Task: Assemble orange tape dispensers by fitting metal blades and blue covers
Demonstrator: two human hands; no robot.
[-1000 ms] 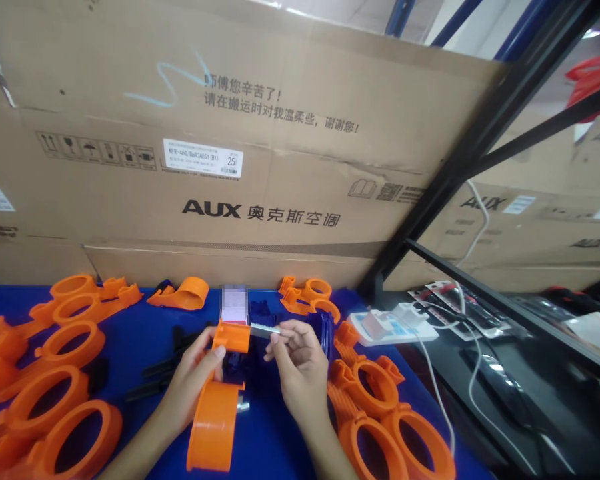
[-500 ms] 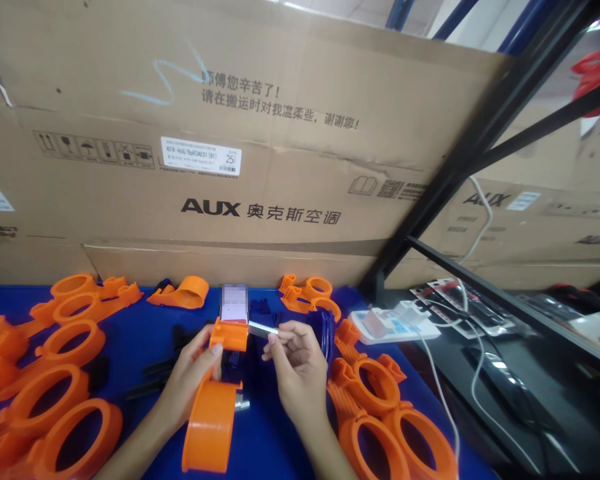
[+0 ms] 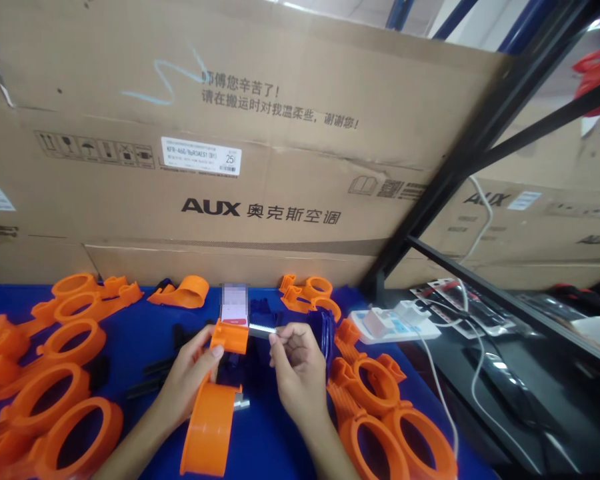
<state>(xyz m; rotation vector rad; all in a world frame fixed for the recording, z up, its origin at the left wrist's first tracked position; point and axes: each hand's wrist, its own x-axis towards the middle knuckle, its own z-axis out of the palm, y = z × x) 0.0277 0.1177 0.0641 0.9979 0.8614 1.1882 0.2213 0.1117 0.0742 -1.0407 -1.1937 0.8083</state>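
My left hand is closed on an orange plastic part with a wide ring at its lower end and a smaller block at its upper end. Between the thumb and fingers of my right hand is a thin serrated metal blade, its teeth facing up. The blade's left end meets the right side of the upper block; whether it sits inside cannot be made out. Beyond the block lies a phone with a lit screen. A small silvery metal piece shows beside the wide ring.
Orange ring parts crowd the left of the blue table, and more orange parts lie at right. Dark blue pieces sit behind my right hand. A white power strip with cables is at right; a large cardboard box stands behind.
My right hand's fingers have curled in more around the blade. The orange part has tilted very slightly, its wide ring shifting a little down and left.
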